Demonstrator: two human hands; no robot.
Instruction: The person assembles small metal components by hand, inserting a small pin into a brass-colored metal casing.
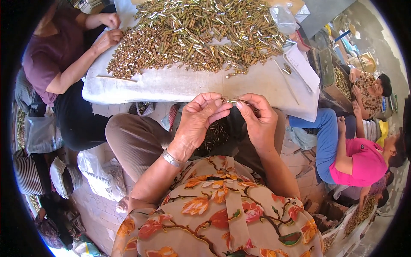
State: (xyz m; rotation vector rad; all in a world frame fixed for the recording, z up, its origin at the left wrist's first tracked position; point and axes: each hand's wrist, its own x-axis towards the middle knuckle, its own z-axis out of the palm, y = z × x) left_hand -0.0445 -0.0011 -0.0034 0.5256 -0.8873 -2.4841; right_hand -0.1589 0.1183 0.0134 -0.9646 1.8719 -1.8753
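Observation:
Over the near edge of the table, my left hand (195,120) and my right hand (260,124) meet at a slim, brass-coloured metal sleeve (231,101). My left thumb and fingers pinch its left end, where a small coppery piece shows. The right thumb and forefinger grip the other end. Just beyond, a wide pile of similar metal sleeves (205,30) covers the cloth-topped table (171,85). Short coppery pieces (132,58) are heaped at the pile's left. Below my hands, a dark container (214,139) between my knees holds more slim metal parts, partly hidden by my wrists.
A co-worker (55,60) sits at the left with hands at the pile. Another in pink (359,160) sits at the right, others beyond. A thin stick (115,79) and papers (302,66) lie on the table. White plastic bags (100,173) stand on the floor.

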